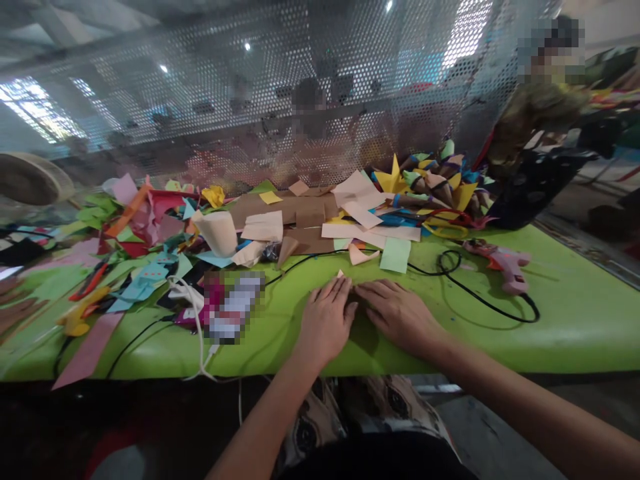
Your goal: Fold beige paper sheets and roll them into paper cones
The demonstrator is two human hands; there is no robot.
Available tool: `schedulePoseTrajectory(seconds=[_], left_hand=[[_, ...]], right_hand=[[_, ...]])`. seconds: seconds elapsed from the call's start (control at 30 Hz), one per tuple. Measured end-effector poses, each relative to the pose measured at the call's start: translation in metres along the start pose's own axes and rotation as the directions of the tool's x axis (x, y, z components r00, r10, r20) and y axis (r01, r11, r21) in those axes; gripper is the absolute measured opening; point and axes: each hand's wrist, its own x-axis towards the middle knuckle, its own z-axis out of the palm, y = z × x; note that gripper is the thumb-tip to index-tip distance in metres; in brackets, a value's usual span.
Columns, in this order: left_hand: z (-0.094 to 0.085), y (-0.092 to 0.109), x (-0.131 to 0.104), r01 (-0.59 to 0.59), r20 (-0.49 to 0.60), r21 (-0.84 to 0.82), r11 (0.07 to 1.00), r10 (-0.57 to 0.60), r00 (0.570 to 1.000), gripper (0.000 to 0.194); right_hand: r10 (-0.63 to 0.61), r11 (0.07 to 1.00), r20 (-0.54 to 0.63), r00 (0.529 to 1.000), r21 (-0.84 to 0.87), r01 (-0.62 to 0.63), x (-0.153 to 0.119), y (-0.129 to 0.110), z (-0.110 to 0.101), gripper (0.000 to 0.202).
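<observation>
My left hand (327,319) lies palm down on the green tabletop (465,347), its fingers stretched forward. A small pale paper tip (341,273) pokes out beyond those fingertips; the rest of that piece is hidden under the hand. Beside it, my right hand (397,313) also rests palm down with fingers extended, pointing toward the left fingertips. Whether paper lies under the right hand I cannot tell. Just past the hands are a curled peach paper piece (363,255) and a light green paper square (395,255).
A pink glue gun (510,267) with a black cord lies right. A phone (235,310), white cable and yellow glue gun (83,313) lie left. Scissors (447,230), paper scraps and paper cones (435,187) line the perforated screen (280,133). Another person's hand (17,308) shows far left.
</observation>
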Motion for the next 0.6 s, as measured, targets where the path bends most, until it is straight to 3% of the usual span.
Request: schedulePoseTrajectory(seconds=[0.2, 0.3, 0.6], left_hand=[[-0.011, -0.007, -0.015, -0.013, -0.040, 0.004, 1.000, 0.013, 0.999, 0.040], [-0.013, -0.012, -0.021, -0.015, -0.006, 0.053, 0.999, 0.015, 1.000, 0.042], [-0.012, -0.015, 0.002, -0.015, 0.046, 0.156, 0.988, 0.008, 0.999, 0.044]], right_hand=[[-0.020, 0.999, -0.005, 1.000, -0.034, 0.020, 0.001, -0.001, -0.001, 0.035], [-0.031, 0.999, -0.021, 0.999, -0.019, 0.031, 0.003, 0.000, -0.001, 0.030], [-0.018, 0.997, -0.010, 1.000, -0.070, 0.018, 0.018, 0.007, 0.003, 0.036]])
